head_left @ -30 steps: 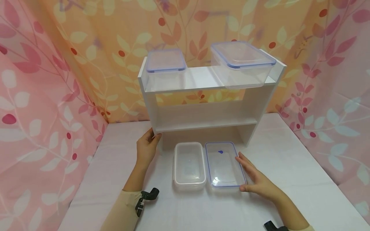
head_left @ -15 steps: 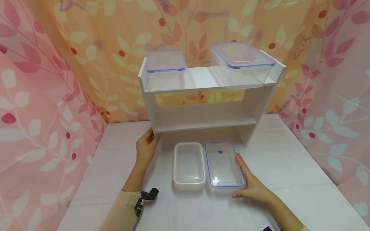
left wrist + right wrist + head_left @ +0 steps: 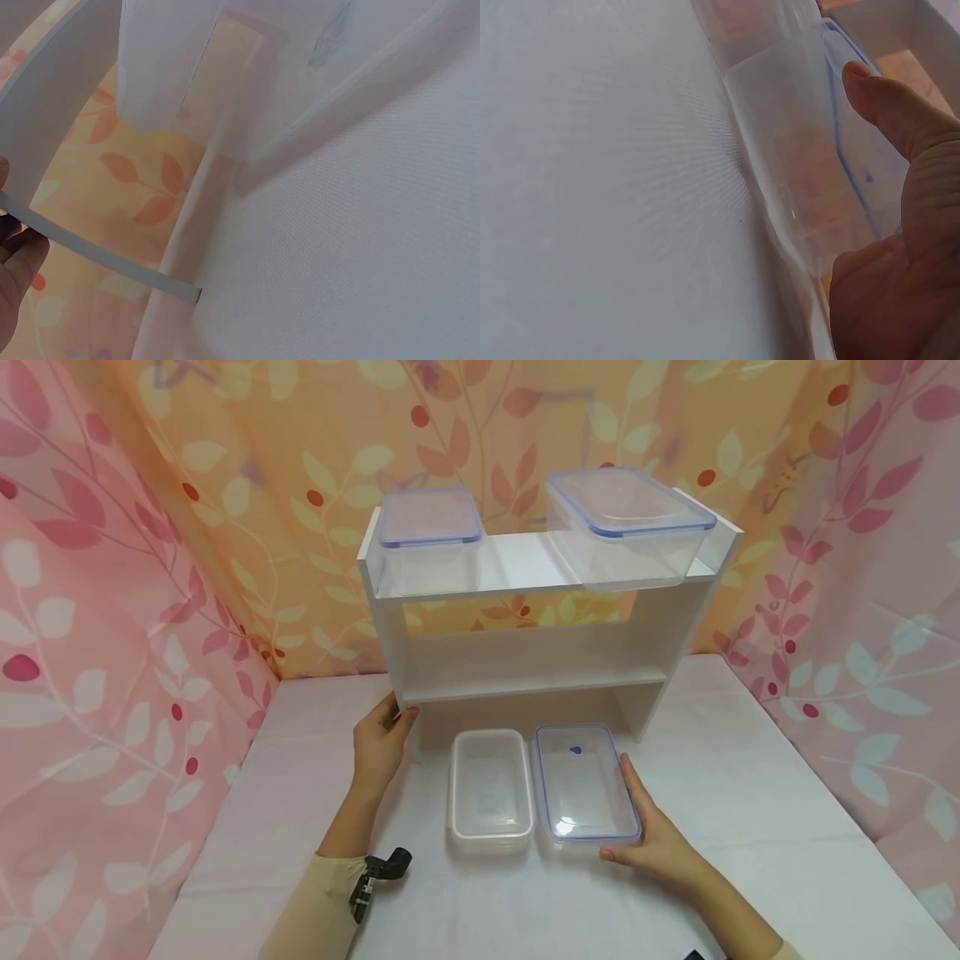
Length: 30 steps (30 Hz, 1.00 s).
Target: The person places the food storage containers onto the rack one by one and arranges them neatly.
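A white two-tier shelf (image 3: 517, 662) stands on the table. My left hand (image 3: 378, 745) grips the front edge of its left side panel, thumb in front and fingers behind; the left wrist view shows the hand (image 3: 16, 262) around the panel edge (image 3: 112, 260). Before the shelf lie two clear plastic food containers side by side. My right hand (image 3: 660, 842) holds the blue-rimmed food container (image 3: 588, 793) at its near right corner, thumb along the near side, a finger along the right side. In the right wrist view the thumb (image 3: 889, 101) lies against its wall. The white-rimmed container (image 3: 491, 787) sits to its left.
On the shelf's top board stand a small blue-rimmed container (image 3: 431, 539) at left and a larger one (image 3: 630, 527) at right, jutting past the front edge. A white cloth covers the table (image 3: 247, 827). Floral curtains (image 3: 322, 460) hang behind and at both sides.
My right hand's thumb has moved left along the near side of the blue-rimmed container. That container's rim has shifted slightly up and right in the view. The left hand has stayed put.
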Available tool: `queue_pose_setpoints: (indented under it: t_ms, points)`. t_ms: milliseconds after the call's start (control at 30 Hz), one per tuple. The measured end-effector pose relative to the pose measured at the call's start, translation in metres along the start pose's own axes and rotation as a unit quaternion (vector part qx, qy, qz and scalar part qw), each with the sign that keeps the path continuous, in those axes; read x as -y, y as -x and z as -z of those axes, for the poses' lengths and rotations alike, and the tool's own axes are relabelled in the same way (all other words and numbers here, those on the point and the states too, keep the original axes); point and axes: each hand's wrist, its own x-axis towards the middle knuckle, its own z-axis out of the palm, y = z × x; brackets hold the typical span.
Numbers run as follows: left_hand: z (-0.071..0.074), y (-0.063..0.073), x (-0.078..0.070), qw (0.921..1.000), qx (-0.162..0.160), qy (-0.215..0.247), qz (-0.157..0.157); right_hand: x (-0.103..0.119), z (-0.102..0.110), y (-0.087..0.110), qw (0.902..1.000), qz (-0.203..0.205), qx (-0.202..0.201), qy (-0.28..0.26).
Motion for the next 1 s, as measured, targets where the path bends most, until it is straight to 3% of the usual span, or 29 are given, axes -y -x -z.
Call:
queue_pose_setpoints:
  t_ms: [133,567,800,1000]
  points:
    - [0.001,0.000,-0.002,1.0000,0.001,-0.002,-0.009,0.000,0.001,-0.001,0.9999,-0.004,-0.007,-0.006]
    - [0.001,0.000,0.001,0.9999,0.004,0.004,0.010,0.006,0.007,0.002,0.9989,0.023,-0.006,-0.040]
    - [0.001,-0.001,0.002,0.9999,0.005,0.005,0.009,0.015,0.012,0.005,0.9927,0.032,0.012,-0.116]
    - [0.000,-0.001,0.001,0.9999,0.002,0.008,0.006,0.026,0.015,0.008,0.9905,0.045,0.011,-0.130]
